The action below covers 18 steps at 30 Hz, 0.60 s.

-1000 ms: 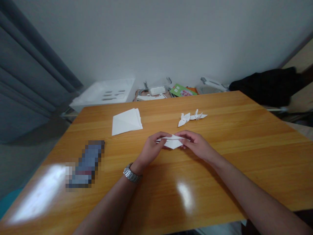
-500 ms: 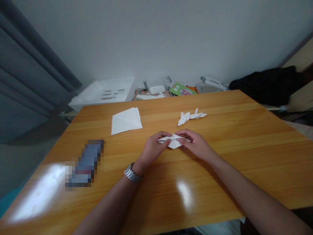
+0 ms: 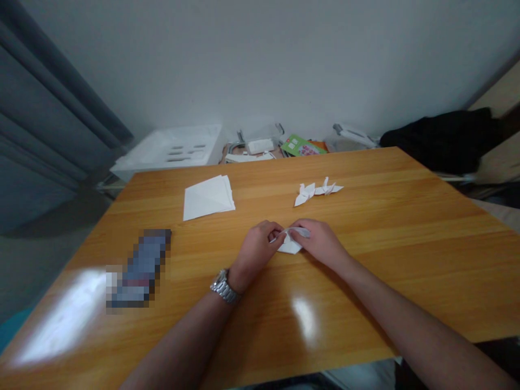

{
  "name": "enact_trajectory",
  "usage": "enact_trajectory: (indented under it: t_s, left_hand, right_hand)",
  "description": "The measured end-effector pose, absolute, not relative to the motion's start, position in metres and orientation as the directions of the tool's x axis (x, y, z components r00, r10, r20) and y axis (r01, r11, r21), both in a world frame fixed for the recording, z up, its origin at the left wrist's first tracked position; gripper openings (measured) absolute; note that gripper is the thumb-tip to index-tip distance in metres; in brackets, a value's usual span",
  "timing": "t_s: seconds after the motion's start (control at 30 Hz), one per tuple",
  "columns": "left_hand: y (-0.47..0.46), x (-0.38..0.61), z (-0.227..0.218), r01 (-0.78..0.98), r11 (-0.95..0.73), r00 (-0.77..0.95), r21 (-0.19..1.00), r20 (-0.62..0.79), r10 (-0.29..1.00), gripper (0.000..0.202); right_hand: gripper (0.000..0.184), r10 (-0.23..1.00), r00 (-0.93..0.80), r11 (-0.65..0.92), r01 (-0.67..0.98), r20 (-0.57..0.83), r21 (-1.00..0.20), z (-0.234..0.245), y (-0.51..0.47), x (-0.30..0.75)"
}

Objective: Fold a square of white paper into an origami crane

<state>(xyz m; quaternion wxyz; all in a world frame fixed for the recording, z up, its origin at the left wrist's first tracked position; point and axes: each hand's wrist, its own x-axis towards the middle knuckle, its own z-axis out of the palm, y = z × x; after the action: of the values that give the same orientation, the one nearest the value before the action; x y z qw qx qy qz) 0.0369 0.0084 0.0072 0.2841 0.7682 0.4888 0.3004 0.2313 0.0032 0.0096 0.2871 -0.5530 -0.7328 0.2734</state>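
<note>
A partly folded sheet of white paper point(image 3: 291, 247) is pinched between both hands, just above or on the wooden table point(image 3: 252, 330). My left hand point(image 3: 257, 246) grips its left side, fingers curled, a metal watch on the wrist. From the other side, my right hand point(image 3: 320, 241) holds the right part with thumb and fingers closed on it. Its lower point shows below the thumbs, while the rest is covered by the fingers. Beyond the hands, two folded paper cranes point(image 3: 304, 194) stand close together.
A small stack of white paper point(image 3: 208, 198) lies at the back left of the table. Nearer on the left is a phone-like object point(image 3: 142, 268), blurred by pixels. Behind the table are a white foam tray point(image 3: 170, 146), a green booklet point(image 3: 303, 146) and black cloth point(image 3: 439, 141).
Both hands have turned the paper and drawn closer together on it. Its side points, visible before, are now hidden by the fingers, and more of the lower part shows.
</note>
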Motion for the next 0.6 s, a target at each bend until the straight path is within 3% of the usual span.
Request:
enact_trajectory:
  t_s: [0.33, 0.6]
  left_hand:
    - [0.0090, 0.0393, 0.0049, 0.585, -0.360, 0.353, 0.727, 0.171, 0.920, 0.012]
    - [0.0085, 0.0378, 0.0048, 0.520, -0.387, 0.330, 0.762, 0.238, 0.913, 0.008]
  right_hand:
    - [0.011, 0.967, -0.214, 0.250, 0.689, 0.139, -0.680, 0.0058, 0.0049, 0.2312]
    - [0.008, 0.947, -0.212, 0.322, 0.595, 0.243, -0.737, 0.0066, 0.0048, 0.2322]
